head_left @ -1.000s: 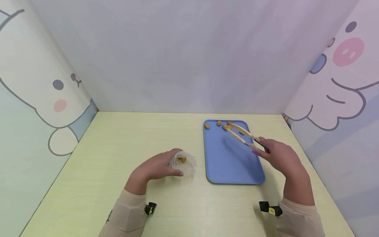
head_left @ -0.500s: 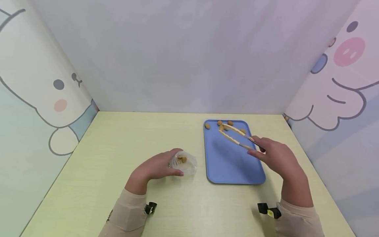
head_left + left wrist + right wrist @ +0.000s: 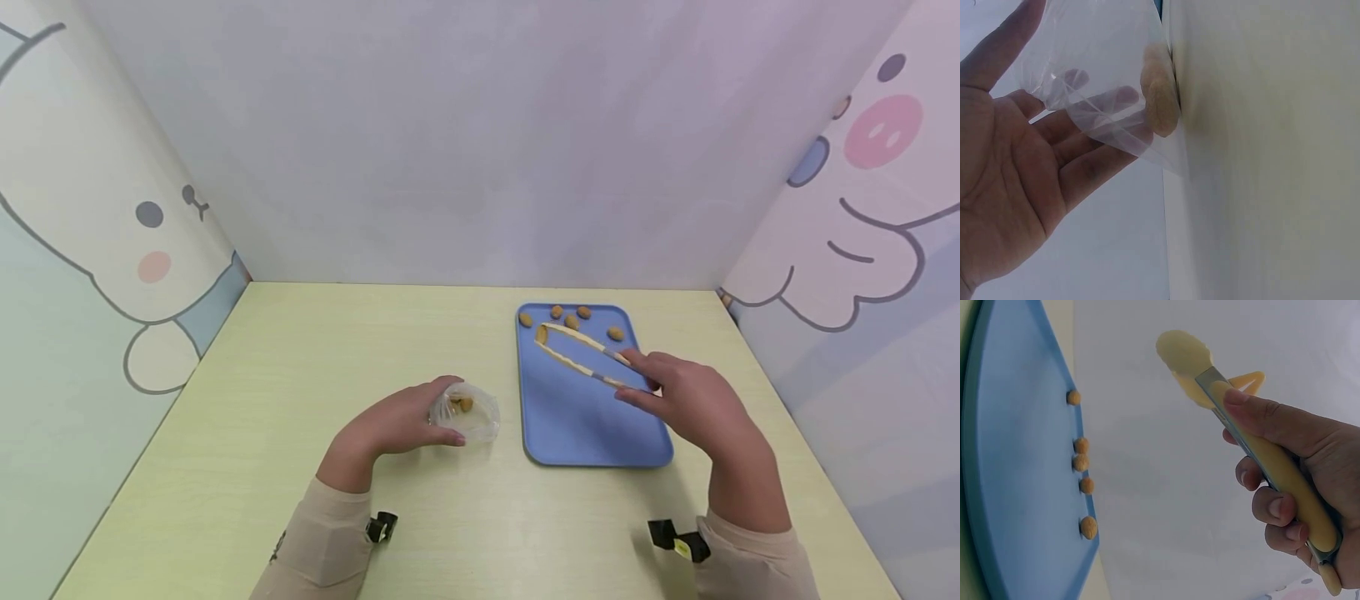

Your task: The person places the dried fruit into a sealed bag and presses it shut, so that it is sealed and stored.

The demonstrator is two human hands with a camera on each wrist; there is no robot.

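My left hand holds a clear plastic bag, thumb and fingers spread around its mouth. A few brown walnuts lie at the bottom of the bag, beside the fingertips in the left wrist view. My right hand grips cream-tipped tongs by their metal-edged handle. Between the tong tips, above the blue tray, is one walnut; the tong head hides it in the right wrist view. Several more walnuts rest along the tray's far end.
The pale yellow table carries the tray right of the bag, with a strip of tabletop between them. A grey wall rises behind the table's far edge, and cartoon-printed side walls flank it.
The tongs have taken a walnut from the group at the tray's far end and moved left and nearer with it. My left hand and the bag have stayed in place.
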